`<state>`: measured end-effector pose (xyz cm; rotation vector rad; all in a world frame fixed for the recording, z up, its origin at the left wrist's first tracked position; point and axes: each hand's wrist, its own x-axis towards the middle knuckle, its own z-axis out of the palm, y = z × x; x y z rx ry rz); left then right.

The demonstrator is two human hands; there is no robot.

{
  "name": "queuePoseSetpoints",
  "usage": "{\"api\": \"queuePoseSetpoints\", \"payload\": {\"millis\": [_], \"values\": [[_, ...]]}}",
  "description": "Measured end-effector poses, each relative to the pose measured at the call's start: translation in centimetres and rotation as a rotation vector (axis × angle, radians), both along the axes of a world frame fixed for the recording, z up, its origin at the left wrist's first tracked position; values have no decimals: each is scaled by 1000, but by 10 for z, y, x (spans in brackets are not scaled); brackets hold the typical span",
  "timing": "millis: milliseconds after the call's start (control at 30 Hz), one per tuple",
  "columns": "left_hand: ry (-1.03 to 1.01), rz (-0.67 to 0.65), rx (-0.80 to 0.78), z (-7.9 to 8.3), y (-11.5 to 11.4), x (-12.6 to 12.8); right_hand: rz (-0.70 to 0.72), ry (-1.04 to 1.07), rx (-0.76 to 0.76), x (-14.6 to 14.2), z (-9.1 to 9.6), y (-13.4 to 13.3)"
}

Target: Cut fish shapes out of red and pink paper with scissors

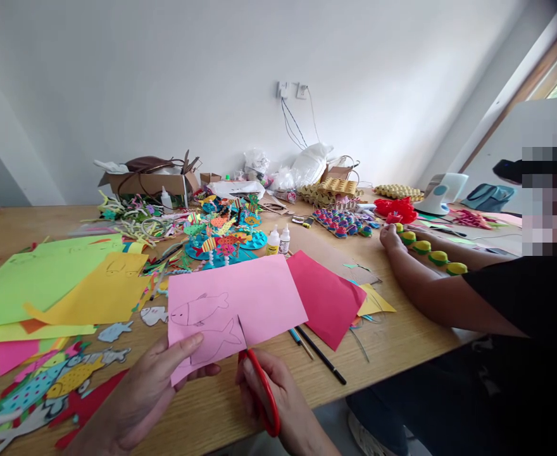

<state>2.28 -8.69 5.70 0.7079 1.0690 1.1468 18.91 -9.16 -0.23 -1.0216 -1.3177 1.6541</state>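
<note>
My left hand (152, 386) pinches the near edge of a pink paper sheet (254, 294), thumb on top, and holds it up over the wooden table (402, 335). Fish outlines are drawn in pencil on the sheet. My right hand (273, 396) grips red-handled scissors (262, 389). Their blades point up into the sheet's lower edge beside a drawn fish.
Green and yellow sheets (45, 285) and cut-out paper fish (64, 380) lie at left. A darker pink sheet (326, 297), pencils (323, 358), glue bottles (278, 240) and blue fish models (221, 237) lie beyond. A person in black sits at right, their hand (392, 237) by a row of yellow-green pieces (430, 253).
</note>
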Motion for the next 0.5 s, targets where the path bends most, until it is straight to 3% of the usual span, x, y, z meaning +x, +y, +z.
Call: {"api": "queuePoseSetpoints", "payload": {"millis": [200,500], "values": [[13,-16,11,-3,1,-4,-10,27,-15,-3,-3,-2],[32,-148,-32,-16,0,-12,-6,31,20,-3,-5,-1]]}}
